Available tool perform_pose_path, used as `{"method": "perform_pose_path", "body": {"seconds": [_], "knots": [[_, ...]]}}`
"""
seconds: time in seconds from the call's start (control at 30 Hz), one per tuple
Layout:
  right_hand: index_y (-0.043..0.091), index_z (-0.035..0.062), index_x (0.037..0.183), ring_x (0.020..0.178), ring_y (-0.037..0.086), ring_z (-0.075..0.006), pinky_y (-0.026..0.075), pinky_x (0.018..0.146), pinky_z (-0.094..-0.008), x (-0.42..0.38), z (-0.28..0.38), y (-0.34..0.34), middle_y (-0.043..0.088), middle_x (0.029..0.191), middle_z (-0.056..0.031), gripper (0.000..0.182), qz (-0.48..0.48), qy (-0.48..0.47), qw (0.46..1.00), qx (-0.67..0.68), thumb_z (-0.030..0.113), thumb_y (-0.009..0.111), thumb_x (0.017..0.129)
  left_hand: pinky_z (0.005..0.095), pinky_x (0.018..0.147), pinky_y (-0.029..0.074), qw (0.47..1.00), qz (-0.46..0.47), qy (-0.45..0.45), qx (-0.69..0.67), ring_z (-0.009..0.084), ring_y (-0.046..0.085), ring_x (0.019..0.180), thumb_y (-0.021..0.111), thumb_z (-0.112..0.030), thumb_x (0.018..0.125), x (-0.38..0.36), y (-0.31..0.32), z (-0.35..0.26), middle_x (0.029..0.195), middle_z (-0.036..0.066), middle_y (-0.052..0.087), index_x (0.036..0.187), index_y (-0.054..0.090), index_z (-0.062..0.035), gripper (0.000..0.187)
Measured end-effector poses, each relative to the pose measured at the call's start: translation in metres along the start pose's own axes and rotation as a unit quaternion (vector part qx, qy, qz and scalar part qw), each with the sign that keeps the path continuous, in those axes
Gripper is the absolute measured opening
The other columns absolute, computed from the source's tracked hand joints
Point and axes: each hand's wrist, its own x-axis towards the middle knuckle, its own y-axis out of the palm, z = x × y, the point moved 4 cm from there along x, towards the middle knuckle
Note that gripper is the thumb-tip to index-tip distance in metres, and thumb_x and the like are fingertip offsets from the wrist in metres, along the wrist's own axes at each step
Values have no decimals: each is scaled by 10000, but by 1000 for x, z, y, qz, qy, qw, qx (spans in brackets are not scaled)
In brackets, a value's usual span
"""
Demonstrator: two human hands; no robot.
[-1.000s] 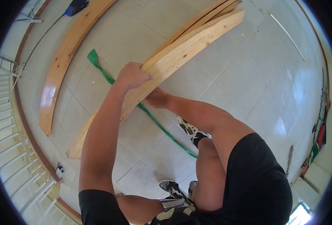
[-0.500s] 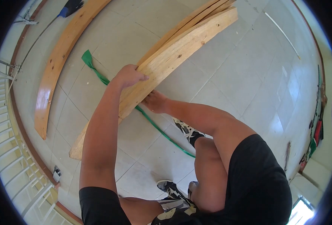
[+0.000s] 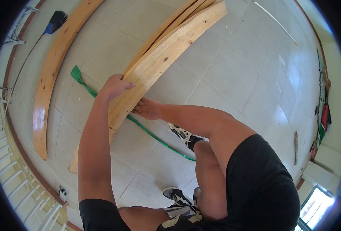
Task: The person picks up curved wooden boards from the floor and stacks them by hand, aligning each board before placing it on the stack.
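A stack of wooden planks (image 3: pixel 161 61) lies diagonally in front of me, the front one pale with dark knots. My left hand (image 3: pixel 117 87) grips its far edge, with the thumb on the broad face and the fingers out of sight. At the near edge, my right hand (image 3: pixel 147 109) has its fingers curled against and partly under the wood. A green strip (image 3: pixel 151 134), looking like a strap or ribbon, crosses the floor beneath the stack between my hands. Its wide end (image 3: pixel 76 74) comes out on the far side.
A separate wooden plank (image 3: pixel 49 82) lies to the left, with a broom (image 3: pixel 56 22) beyond it. White railings (image 3: pixel 10 165) run along the left edge. A thin white rod (image 3: pixel 275 21) lies at the upper right. A short stick (image 3: pixel 296 147) is on the right floor near the wall.
The whole scene has shifted left and slightly down as my head view turned. Both hands keep their places on the planks, with little visible movement of the stack against the floor.
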Motion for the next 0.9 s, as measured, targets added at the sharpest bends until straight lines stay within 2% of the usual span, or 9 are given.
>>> {"method": "perform_pose_path", "body": {"seconds": [0.13,0.2,0.33,0.4,0.53,0.6,0.67,0.8,0.9], "knots": [[318,56,1412,1387,243,-291,147,1155,-458,-4,1,7,331,1465,-114,545,6,-12,1000,-7,204,395,894,329,863,450,1000,-9,-15,16,254,625,952,708,-218,743,-4,-1,-9,1033,167,663,1117,614,64,478],[294,50,1422,1398,208,-293,139,1160,-464,-10,4,1,319,1468,-117,589,-119,-58,991,-7,208,421,869,333,867,452,1000,-9,-15,19,260,629,958,715,-241,730,-1,-1,-7,1038,168,665,1111,626,46,485],[353,39,1379,1393,208,-291,147,1161,-473,-23,7,-6,334,1452,-123,578,-155,-64,985,-46,210,466,838,337,867,455,1000,-14,-11,16,267,634,959,725,-263,717,4,1,0,1043,165,669,1103,638,28,491],[488,22,1249,1332,311,-304,256,1115,-474,-29,10,-16,448,1345,-125,467,-222,-90,970,-40,198,500,816,337,859,459,1000,-17,-12,14,268,637,951,725,-265,718,3,2,0,1031,167,671,1098,639,28,488],[584,42,1081,1173,459,-313,388,990,-448,-41,-3,-22,551,1167,-117,338,-192,-152,963,114,172,550,771,357,826,479,998,-37,-2,48,292,643,927,728,-284,712,0,6,-2,993,190,671,1056,654,14,461],[608,64,991,1012,526,-316,438,868,-429,-45,-35,-34,580,1036,-105,300,-349,-29,916,194,148,608,703,374,819,484,996,-55,-6,73,309,640,925,726,-301,709,-1,12,0,988,199,667,1031,660,6,450],[594,65,987,960,530,-325,448,834,-428,-52,-61,-81,574,1024,-113,374,-411,11,905,109,125,661,624,391,811,489,993,-74,-12,94,325,636,923,724,-318,706,-6,18,0,984,209,662,1006,666,-2,439],[579,76,1013,1017,545,-336,473,835,-441,-49,-92,-86,568,1055,-147,454,-340,21,924,173,57,667,568,408,798,488,989,-94,-1,111,344,631,912,721,-352,700,-18,23,-13,953,213,660,984,660,6,462],[532,102,1172,1110,488,-345,428,919,-462,-53,-103,-98,519,1157,-160,635,-333,45,924,182,114,714,565,407,809,487,985,-110,4,136,350,628,921,727,-363,694,-23,31,-12,978,222,649,1003,645,22,501]]}}
